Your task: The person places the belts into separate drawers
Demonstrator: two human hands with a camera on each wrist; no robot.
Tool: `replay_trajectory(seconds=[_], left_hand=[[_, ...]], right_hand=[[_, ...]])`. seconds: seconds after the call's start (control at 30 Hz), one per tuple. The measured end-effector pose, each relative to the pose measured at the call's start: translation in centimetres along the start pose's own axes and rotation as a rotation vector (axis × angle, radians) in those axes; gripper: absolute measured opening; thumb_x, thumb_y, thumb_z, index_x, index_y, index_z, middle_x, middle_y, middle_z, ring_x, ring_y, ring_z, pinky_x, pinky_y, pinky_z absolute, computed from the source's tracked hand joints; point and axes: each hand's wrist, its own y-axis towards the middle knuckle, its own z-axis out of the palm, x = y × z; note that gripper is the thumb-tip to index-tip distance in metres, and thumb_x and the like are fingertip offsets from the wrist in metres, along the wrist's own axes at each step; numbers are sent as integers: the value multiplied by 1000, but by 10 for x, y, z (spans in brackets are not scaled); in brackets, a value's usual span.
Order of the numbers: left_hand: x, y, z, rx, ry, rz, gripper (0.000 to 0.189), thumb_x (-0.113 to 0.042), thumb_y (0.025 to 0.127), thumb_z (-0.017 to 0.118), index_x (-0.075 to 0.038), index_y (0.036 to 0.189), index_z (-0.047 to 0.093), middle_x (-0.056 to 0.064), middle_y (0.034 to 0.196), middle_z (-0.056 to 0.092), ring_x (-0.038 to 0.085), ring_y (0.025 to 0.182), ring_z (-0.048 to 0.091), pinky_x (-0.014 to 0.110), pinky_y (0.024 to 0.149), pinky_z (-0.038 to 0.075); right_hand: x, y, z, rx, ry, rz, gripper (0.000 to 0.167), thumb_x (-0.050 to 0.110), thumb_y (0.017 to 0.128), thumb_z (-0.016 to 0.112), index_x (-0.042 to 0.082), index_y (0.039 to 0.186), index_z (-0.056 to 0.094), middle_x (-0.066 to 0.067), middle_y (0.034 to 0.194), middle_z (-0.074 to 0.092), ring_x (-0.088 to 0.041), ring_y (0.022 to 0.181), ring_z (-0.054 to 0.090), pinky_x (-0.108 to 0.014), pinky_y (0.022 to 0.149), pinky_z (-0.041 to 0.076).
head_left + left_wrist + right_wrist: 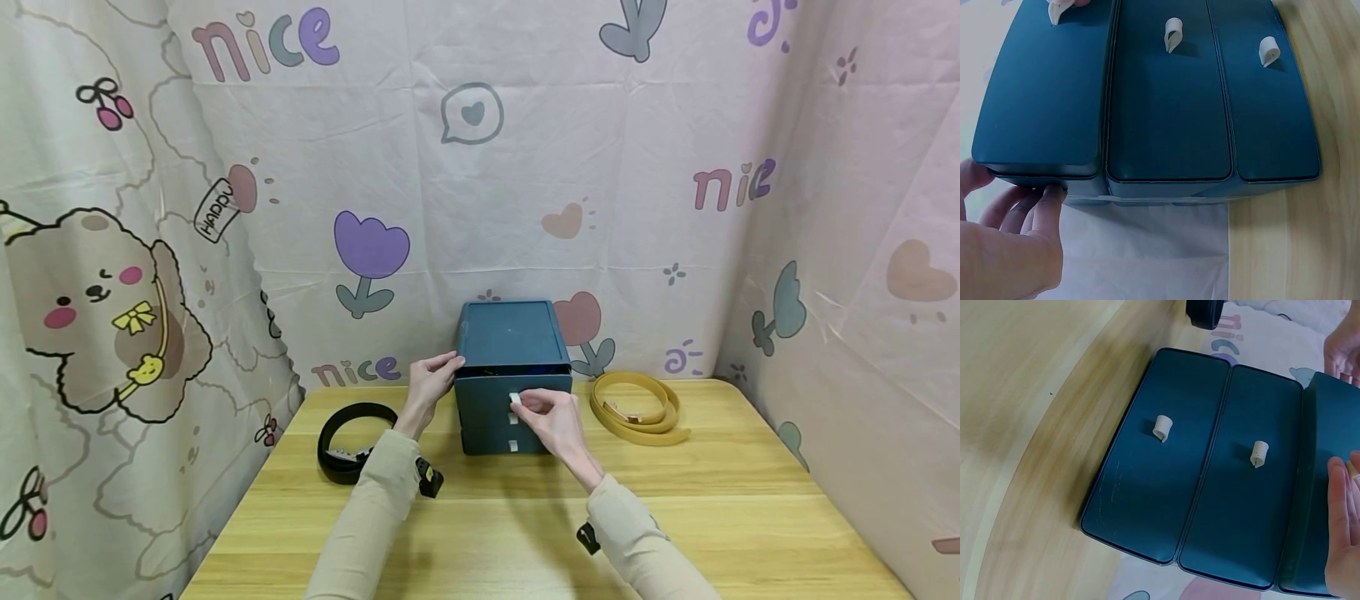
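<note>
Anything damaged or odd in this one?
Faint pale marks, perhaps scratches, show on the bottom drawer front in the right wrist view, breaking its otherwise plain surface. Nothing else stands out.

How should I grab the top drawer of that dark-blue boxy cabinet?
Probably pinch its small white looped tab from the front: it sticks out from the otherwise flat-fronted top drawer, giving you something to hold. The right hand pinches it there.

The person wears long beige fabric sleeves (367, 517) and a small, boxy black camera (432, 483) at each wrist, the left one marked yellow.
</note>
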Motion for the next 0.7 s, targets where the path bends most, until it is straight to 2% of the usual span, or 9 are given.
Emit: replay_trajectory(seconds=[0.17,0.37,0.7], left_hand=[[0,0,0,6,-7,-4,41,-20,96,67,-4,134,65,20,139,63,26,128,60,31,100,55],[1,1,0,11,-18,-8,42,-20,97,67,-3,135,63,20,141,61,30,133,58,44,109,49],[0,1,1,15,-29,-5,42,-18,97,66,0,136,63,22,143,59,32,135,55,45,110,47]], right_hand=[[-1,1,1,-9,-3,0,13,12,80,85,4,89,80,-11,80,79,-17,68,74,-21,64,59],[-1,3,2,-16,-18,17,13,11,79,86,4,89,81,-10,80,79,-19,68,74,-20,64,58],[-2,6,4,-26,-25,29,13,12,79,85,5,90,81,-10,80,79,-19,69,74,-19,64,56]])
